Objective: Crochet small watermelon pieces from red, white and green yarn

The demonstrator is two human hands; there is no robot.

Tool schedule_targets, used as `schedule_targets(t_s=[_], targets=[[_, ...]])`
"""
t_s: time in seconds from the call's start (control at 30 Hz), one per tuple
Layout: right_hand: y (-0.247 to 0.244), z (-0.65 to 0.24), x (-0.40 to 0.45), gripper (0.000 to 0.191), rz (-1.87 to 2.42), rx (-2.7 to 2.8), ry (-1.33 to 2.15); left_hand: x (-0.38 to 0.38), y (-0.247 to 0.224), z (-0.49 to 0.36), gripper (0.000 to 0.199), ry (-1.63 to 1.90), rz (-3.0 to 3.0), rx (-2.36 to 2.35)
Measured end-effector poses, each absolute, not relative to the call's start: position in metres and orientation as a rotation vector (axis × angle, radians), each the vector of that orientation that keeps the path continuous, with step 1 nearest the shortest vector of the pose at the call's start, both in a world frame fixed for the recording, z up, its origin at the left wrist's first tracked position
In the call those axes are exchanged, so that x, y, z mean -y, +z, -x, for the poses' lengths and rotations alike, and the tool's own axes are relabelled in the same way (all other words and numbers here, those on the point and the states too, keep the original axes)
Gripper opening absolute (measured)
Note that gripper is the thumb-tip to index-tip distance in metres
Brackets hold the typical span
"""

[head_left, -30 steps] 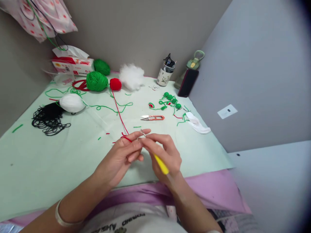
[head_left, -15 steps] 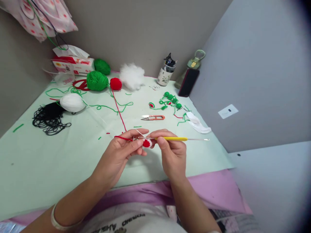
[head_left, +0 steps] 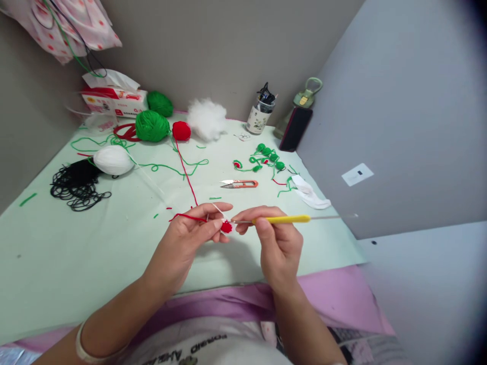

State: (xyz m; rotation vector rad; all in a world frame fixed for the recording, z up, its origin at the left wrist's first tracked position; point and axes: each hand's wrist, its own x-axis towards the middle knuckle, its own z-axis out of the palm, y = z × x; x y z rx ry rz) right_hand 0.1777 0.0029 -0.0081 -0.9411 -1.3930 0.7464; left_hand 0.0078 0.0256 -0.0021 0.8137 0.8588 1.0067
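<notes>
Between the thumb and fingers of my left hand is a small red and white crochet piece. Red yarn and a white strand run over the left fingers. My right hand is closed on a yellow-handled crochet hook, held nearly level. The hook's left tip reaches the piece's right edge; whether it sits inside a stitch is too small to tell. Red yarn leads up to a red ball. A white yarn ball lies at the left.
Orange-handled snips lie beyond my hands. Green crocheted pieces are to their right. Black yarn, green balls, white stuffing, a pen cup and a phone stand or lie farther back.
My right hand and the hook have moved right and slightly down. The red and white piece has shifted a little left and down in my left hand.
</notes>
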Motion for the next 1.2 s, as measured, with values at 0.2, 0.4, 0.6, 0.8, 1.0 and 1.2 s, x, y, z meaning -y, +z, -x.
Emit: schedule_targets(t_s=[0.2,0.4,0.6,0.8,1.0,1.2], targets=[[-0.009,-0.174,0.000,0.025,0.886,1.823,0.204,-0.024,-0.010,-0.010,0.026,1.105,-0.968,-0.920],[-0.020,-0.167,-0.002,0.026,0.938,1.938,-0.286,-0.022,-0.009,-0.013,0.036,1.050,-0.812,-0.889],[-0.018,-0.172,-0.004,0.023,0.964,1.571,0.305,-0.029,-0.001,-0.006,0.030,0.915,-0.520,-0.765],[-0.011,-0.169,-0.010,0.018,0.917,1.355,0.727,-0.027,0.002,-0.008,0.028,0.930,-0.699,-0.765],[-0.020,-0.167,-0.003,0.029,1.008,1.674,0.266,-0.025,-0.003,-0.013,0.032,0.998,-0.666,-0.799],[-0.014,-0.173,-0.008,0.023,0.960,1.444,0.511,-0.030,-0.003,-0.008,0.025,0.931,-0.467,-0.743]])
